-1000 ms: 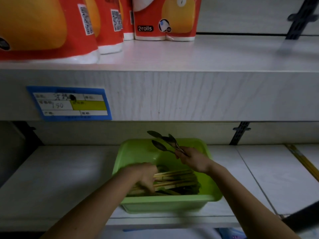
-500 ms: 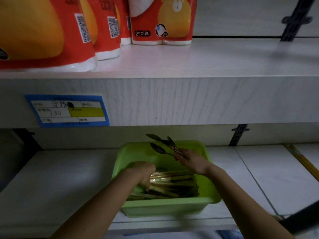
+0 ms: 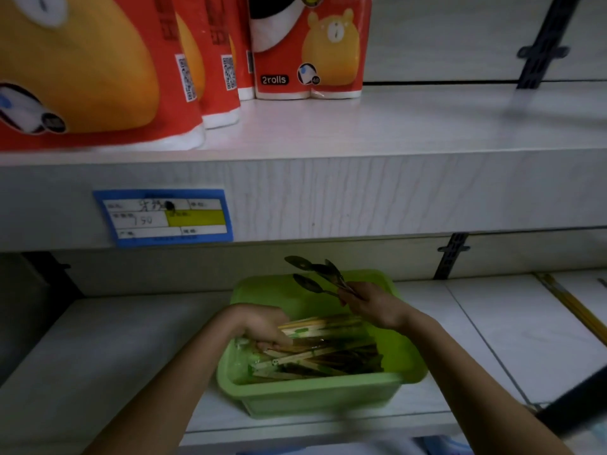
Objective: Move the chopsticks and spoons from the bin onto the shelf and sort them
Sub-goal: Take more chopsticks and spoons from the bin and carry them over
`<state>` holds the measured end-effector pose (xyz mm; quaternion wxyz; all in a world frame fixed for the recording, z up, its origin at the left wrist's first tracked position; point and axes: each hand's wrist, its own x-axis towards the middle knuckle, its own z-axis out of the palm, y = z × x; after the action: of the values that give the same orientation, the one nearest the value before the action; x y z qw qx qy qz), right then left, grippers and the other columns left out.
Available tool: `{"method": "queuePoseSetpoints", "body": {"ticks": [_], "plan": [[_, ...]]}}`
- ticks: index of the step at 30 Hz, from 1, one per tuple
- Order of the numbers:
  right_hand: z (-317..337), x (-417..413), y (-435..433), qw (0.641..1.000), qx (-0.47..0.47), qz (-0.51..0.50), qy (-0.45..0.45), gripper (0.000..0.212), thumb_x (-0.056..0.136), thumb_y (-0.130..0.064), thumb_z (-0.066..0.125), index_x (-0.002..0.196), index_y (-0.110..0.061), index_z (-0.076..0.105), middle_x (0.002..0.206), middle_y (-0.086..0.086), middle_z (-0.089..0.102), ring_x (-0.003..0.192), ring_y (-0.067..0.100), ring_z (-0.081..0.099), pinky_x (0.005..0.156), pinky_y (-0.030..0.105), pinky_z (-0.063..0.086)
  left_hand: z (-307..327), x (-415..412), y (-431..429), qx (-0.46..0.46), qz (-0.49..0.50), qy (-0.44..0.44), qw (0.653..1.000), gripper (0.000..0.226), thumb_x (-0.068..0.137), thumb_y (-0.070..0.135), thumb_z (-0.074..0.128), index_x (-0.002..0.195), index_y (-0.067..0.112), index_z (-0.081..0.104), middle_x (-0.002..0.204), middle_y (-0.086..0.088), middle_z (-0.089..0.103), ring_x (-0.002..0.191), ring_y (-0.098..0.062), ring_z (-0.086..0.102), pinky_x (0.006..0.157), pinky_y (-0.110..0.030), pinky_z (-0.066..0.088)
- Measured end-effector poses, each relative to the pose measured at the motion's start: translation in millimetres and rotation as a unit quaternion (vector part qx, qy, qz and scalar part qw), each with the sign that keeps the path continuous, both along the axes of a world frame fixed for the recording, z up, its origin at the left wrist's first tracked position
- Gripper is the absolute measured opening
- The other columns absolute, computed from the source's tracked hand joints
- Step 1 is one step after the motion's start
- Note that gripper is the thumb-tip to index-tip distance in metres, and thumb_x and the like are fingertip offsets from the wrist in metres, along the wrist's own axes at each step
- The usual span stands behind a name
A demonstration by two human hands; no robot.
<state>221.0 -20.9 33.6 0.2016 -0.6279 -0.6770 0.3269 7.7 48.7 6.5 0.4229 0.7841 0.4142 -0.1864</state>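
Observation:
A light green plastic bin sits at the front of the lower shelf. Inside it lie several wooden chopsticks, some in clear wrappers. My right hand is above the bin's far side and grips the handles of a few dark metal spoons, whose bowls fan out up and to the left. My left hand reaches into the bin's left part with its fingers curled round the near ends of some chopsticks.
The upper shelf holds red and yellow packs of paper rolls on its left half. A blue price tag is stuck on its front edge. Black shelf brackets stand at the back wall. A yellow strip runs along the lower right.
My view has dropped a little, so the shelves sit lower in frame. My left hand has shifted among the chopsticks towards the bin's left. The right hand keeps the spoons in the same place.

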Motion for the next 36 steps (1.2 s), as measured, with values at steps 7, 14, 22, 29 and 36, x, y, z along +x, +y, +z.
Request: {"method": "queuePoseSetpoints", "body": {"ticks": [7, 14, 22, 29, 36], "plan": [[22, -2, -40, 0.974, 0.032, -0.145, 0.173, 0.028, 0.098, -0.026, 0.037, 0.075, -0.016, 0.051, 0.055, -0.007, 0.037, 0.047, 0.007, 0.032, 0.048, 0.022, 0.025, 41, -26, -10, -0.058, 0.073, -0.106, 0.99, 0.017, 0.097, 0.028, 0.045, 0.084, 0.017, 0.043, 0.062, 0.005, 0.041, 0.034, 0.0, 0.032, 0.035, -0.015, 0.024], [11, -10, -100, 0.873, 0.021, -0.262, 0.411, 0.027, 0.098, -0.021, 0.035, 0.076, -0.011, 0.046, 0.051, -0.007, 0.028, 0.041, 0.003, 0.023, 0.039, 0.015, 0.02, 60, -31, -63, -0.087, 0.15, -0.276, 0.945, 0.015, 0.096, 0.024, 0.045, 0.084, 0.015, 0.046, 0.056, 0.007, 0.045, 0.035, -0.001, 0.03, 0.033, -0.013, 0.022], [2, -12, -174, 0.815, 0.1, -0.359, 0.444, 0.028, 0.097, -0.021, 0.036, 0.076, -0.009, 0.05, 0.055, -0.003, 0.032, 0.047, 0.007, 0.027, 0.046, 0.021, 0.022, 49, 5, -122, -0.086, 0.162, -0.334, 0.925, 0.021, 0.09, 0.03, 0.049, 0.093, 0.009, 0.05, 0.057, 0.007, 0.042, 0.035, -0.001, 0.027, 0.033, -0.013, 0.021], [-12, 17, -249, 0.801, 0.152, -0.426, 0.391, 0.027, 0.085, -0.036, 0.042, 0.073, -0.013, 0.051, 0.053, -0.005, 0.032, 0.046, 0.006, 0.029, 0.05, 0.027, 0.021, 39, 65, -179, -0.089, 0.133, -0.35, 0.923, 0.018, 0.094, 0.021, 0.047, 0.099, 0.003, 0.052, 0.059, 0.002, 0.037, 0.035, -0.001, 0.025, 0.033, -0.012, 0.021], [-15, 69, -341, 0.778, 0.162, -0.486, 0.363, 0.028, 0.097, -0.021, 0.037, 0.074, -0.009, 0.049, 0.052, -0.005, 0.032, 0.043, 0.004, 0.028, 0.045, 0.021, 0.022, 32, 139, -247, -0.109, 0.069, -0.354, 0.926, 0.014, 0.094, 0.02, 0.048, 0.084, 0.009, 0.049, 0.056, 0.002, 0.037, 0.036, -0.002, 0.026, 0.034, -0.015, 0.021]]}}
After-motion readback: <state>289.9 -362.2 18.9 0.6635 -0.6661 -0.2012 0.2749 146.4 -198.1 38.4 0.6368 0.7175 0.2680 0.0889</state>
